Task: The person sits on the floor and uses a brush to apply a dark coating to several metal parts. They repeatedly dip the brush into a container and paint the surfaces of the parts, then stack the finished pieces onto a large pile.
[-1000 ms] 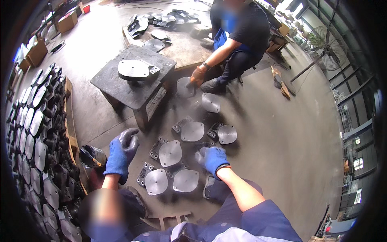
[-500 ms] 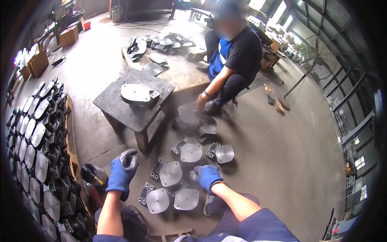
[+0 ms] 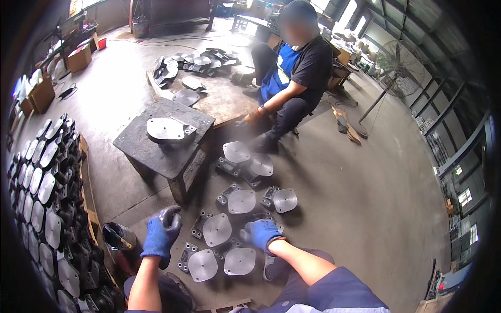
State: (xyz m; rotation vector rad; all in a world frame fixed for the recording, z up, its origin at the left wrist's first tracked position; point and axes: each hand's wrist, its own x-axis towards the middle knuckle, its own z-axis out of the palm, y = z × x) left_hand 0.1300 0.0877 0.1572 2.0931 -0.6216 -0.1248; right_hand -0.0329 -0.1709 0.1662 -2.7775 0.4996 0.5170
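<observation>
My left hand (image 3: 162, 235), in a blue glove with a dark palm, is raised left of the metal parts, fingers curled, nothing visible in them. My right hand (image 3: 262, 234), gloved alike, is closed low among the parts; its grip is hidden. The edge of a metal part (image 3: 280, 228) shows just beyond it. On the floor around it lie several grey plates with drilled dark brackets, including a round-cornered plate (image 3: 217, 230), a plate (image 3: 240, 261) nearer me and another plate (image 3: 241, 201) farther off.
A dark stool (image 3: 141, 142) bears one more plate (image 3: 166, 129). At left, stacked parts (image 3: 47, 188) stand on a pallet beside a black bucket (image 3: 119, 237) with a brush. A co-worker (image 3: 300, 73) crouches beyond, near a low board (image 3: 224, 107). A fan (image 3: 399, 68) stands at far right.
The co-worker's hand has drawn back from a metal part, which now rests among the others. A part's edge has come into sight beside my right hand. My left hand keeps its curl.
</observation>
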